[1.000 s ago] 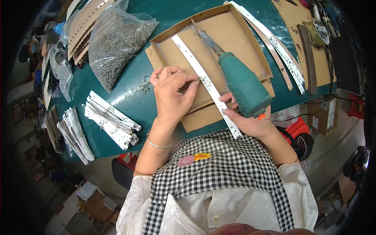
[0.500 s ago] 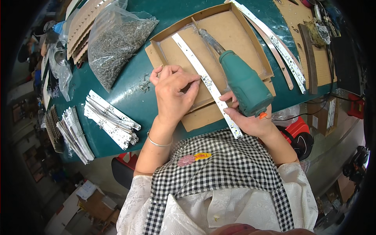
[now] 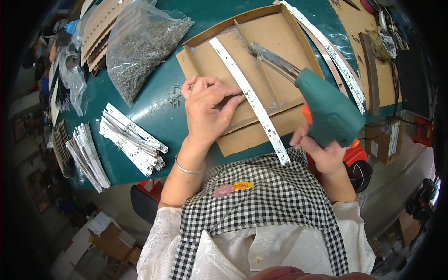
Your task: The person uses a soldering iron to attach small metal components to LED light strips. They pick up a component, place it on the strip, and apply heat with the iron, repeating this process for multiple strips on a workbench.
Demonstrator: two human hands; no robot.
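Observation:
A narrow white circuit board strip [image 3: 254,102] slants across the shallow cardboard tray [image 3: 224,23], its lower end reaching past the tray's near edge toward my apron. My left hand [image 3: 207,109] is closed, with thumb and forefinger pinched at the strip's left edge; anything between these fingertips is too small to make out. Held right of the strip is a green soldering gun [image 3: 331,112] with an orange trigger, gripped by my right hand [image 3: 326,158]. Its metal tip points up and left over the tray, apart from the strip.
Stacks of white strips [image 3: 133,140] lie at the left of the green table [image 3: 154,109]. Behind them sits a clear bag of small metal parts [image 3: 140,56], with some loose parts [image 3: 173,95] nearby. More long strips [image 3: 331,56] lie beyond the tray's right side.
My right hand has moved away from the strip to the right, carrying the soldering gun, whose body now leans further right. My left hand and the strip stay almost where they were.

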